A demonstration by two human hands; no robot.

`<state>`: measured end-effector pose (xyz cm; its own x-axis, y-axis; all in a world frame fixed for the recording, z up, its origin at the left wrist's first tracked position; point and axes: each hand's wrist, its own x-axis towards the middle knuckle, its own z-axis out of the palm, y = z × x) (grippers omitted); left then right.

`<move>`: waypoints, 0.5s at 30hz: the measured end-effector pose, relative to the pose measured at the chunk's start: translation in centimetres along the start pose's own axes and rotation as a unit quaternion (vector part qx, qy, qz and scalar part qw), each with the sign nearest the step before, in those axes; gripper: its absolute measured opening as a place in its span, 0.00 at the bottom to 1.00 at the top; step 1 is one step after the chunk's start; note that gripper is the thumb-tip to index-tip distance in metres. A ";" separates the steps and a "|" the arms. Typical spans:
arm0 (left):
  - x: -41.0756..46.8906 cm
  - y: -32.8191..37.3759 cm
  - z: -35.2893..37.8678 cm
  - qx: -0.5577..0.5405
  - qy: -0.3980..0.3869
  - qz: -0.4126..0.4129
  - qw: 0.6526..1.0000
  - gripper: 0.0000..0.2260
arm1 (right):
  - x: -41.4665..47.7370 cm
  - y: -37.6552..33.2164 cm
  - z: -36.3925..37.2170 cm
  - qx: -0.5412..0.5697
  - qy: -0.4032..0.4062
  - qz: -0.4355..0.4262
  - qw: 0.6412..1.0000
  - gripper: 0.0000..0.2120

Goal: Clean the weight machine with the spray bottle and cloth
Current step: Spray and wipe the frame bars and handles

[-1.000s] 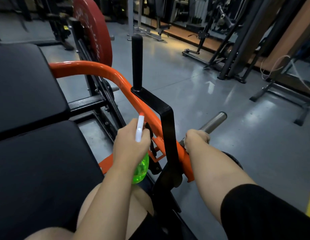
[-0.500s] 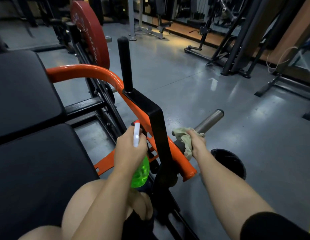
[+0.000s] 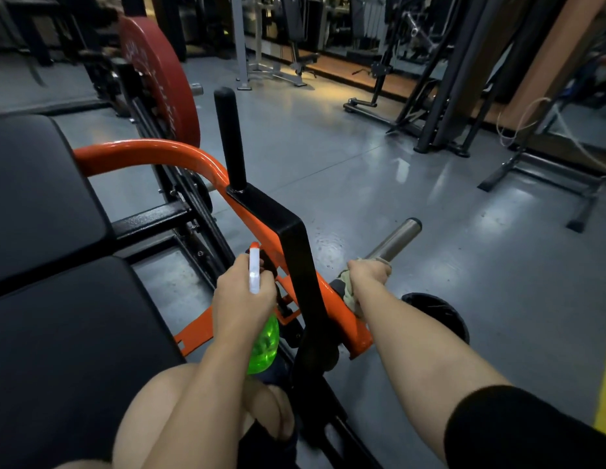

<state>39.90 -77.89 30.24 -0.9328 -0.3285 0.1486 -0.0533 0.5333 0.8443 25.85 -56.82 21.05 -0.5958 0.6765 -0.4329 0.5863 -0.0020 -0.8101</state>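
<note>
The weight machine has an orange curved frame (image 3: 153, 154), a black upright handle (image 3: 230, 137) and a steel plate peg (image 3: 393, 240) sticking out to the right. My left hand (image 3: 242, 301) grips a spray bottle with a green body (image 3: 265, 346) and a white trigger head (image 3: 254, 270), held beside the orange arm. My right hand (image 3: 367, 274) holds a pale cloth (image 3: 349, 292) wrapped round the near end of the steel peg, close to the orange frame.
Black seat pads (image 3: 41, 204) fill the left side. A red weight plate (image 3: 159, 82) hangs on the machine behind. A black plate (image 3: 437, 314) lies on the grey floor under my right forearm. Other racks and stands (image 3: 440, 106) line the far right.
My right hand with the cloth has slid outward along the steel peg from the orange frame. My left hand has kept the spray bottle in about the same place.
</note>
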 end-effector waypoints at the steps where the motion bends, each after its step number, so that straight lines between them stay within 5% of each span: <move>1: -0.1 0.0 0.0 -0.008 0.000 -0.005 1.000 0.07 | -0.1 -0.2 0.2 -0.030 -0.003 -0.005 1.000 0.36; 10: -0.6 0.6 -0.7 -0.008 -0.031 0.005 0.999 0.08 | -1.4 -0.3 1.5 -0.219 0.078 -0.073 0.970 0.48; 15: -0.5 0.9 -0.4 -0.014 -0.036 0.009 0.999 0.08 | -1.2 0.1 1.2 -0.036 -0.001 0.001 0.999 0.56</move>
<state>40.49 -77.61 31.11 -0.9569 -0.2610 0.1271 -0.0271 0.5164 0.8559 25.99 -58.57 20.97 -0.5956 0.6756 -0.4345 0.6255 0.0507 -0.7785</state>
